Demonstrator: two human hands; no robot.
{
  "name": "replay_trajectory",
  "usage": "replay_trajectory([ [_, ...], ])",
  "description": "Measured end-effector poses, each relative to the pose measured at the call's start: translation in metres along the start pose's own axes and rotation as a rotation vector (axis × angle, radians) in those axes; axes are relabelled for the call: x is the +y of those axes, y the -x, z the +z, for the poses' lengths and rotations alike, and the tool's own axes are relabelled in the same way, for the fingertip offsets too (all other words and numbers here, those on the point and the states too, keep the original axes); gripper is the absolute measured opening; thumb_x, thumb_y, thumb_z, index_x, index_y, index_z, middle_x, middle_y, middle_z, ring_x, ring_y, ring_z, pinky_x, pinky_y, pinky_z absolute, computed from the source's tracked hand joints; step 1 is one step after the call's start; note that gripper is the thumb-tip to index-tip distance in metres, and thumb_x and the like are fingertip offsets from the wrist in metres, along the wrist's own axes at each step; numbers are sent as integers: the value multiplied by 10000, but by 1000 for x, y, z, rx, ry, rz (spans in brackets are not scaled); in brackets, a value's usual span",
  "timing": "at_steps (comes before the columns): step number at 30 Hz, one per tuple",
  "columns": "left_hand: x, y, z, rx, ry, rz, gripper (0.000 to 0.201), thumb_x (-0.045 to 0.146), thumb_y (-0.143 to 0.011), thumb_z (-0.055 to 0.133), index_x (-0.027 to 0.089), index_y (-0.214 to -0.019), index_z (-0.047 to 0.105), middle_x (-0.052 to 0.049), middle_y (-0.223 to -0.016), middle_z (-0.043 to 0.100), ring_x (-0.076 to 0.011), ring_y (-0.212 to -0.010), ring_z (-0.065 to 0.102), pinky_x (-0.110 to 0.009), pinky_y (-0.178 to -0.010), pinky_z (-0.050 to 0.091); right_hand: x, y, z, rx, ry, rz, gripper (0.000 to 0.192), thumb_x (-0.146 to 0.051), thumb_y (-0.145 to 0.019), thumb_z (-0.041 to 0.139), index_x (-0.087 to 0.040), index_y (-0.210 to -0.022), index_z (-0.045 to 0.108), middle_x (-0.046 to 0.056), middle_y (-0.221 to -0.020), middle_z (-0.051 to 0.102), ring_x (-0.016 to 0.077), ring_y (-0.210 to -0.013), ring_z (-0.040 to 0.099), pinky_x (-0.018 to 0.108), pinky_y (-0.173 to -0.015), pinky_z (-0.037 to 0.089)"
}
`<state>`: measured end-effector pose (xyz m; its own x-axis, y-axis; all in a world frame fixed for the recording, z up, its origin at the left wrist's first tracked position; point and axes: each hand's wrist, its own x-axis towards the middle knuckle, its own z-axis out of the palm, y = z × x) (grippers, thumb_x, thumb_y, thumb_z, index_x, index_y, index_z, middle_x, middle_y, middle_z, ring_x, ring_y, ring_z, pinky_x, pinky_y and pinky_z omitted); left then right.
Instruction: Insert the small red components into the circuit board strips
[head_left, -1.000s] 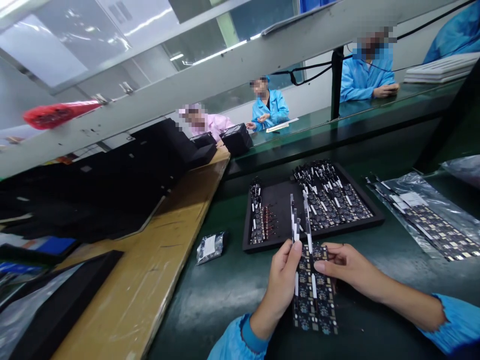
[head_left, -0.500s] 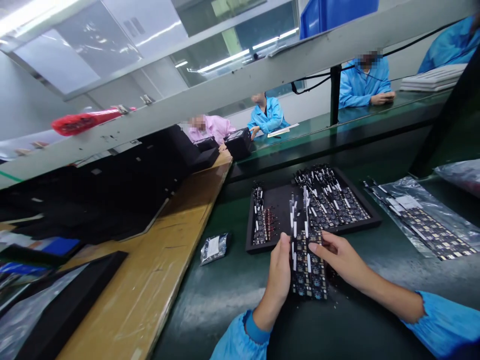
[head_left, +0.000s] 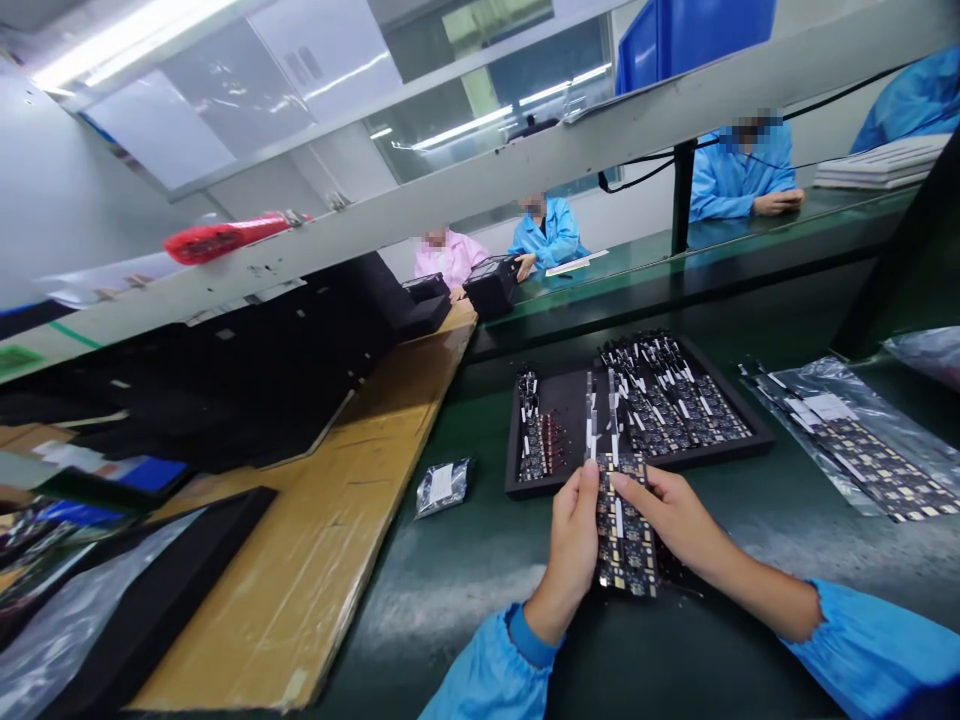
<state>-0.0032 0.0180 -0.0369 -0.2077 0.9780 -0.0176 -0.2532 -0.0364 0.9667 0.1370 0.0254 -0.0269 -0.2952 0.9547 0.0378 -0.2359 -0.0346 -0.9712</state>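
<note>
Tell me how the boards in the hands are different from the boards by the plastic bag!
The held boards are gripped by the left hand and right hand; the bag boards have no hand on them.
The held boards are in front of the black tray; the bag boards lie slanted to its right, at the plastic bag.
Both are dark, with little pale patches and white strips.

The left hand (head_left: 576,535) holds a panel of small circuit boards (head_left: 628,565) at its left edge, and the right hand (head_left: 679,515) holds it at the upper right, with the thumb upon its face. Beyond them, on the green table (head_left: 405,610), there is a black tray (head_left: 574,388) with more boards (head_left: 724,415), between a small silver packet (head_left: 444,487) and a clear plastic bag (head_left: 866,385).
</note>
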Motion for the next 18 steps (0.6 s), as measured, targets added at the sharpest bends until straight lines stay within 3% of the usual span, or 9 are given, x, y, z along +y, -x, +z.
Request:
replay_trajectory([
  [12, -7, 0, 0, 0, 22, -44, 377, 478, -837, 678, 142, -942, 815, -100, -807, 797, -299, -759, 706, -348, -699, 551, 4, 1, 2, 23, -48, 16, 301, -469, -846, 753, -169, -880, 749, -12, -735, 689, 175, -697, 599, 261, -643, 489],
  [18, 2, -1, -2, -13, -49, 17, 355, 493, -794, 722, 144, -760, 772, -45, -701, 722, -260, -715, 636, -315, -664, 507, 3, 2, -3, 7, -2, -13, 272, -443, -864, 749, -190, -961, 781, 0, -831, 741, 211, -795, 640, 285, -740, 513],
])
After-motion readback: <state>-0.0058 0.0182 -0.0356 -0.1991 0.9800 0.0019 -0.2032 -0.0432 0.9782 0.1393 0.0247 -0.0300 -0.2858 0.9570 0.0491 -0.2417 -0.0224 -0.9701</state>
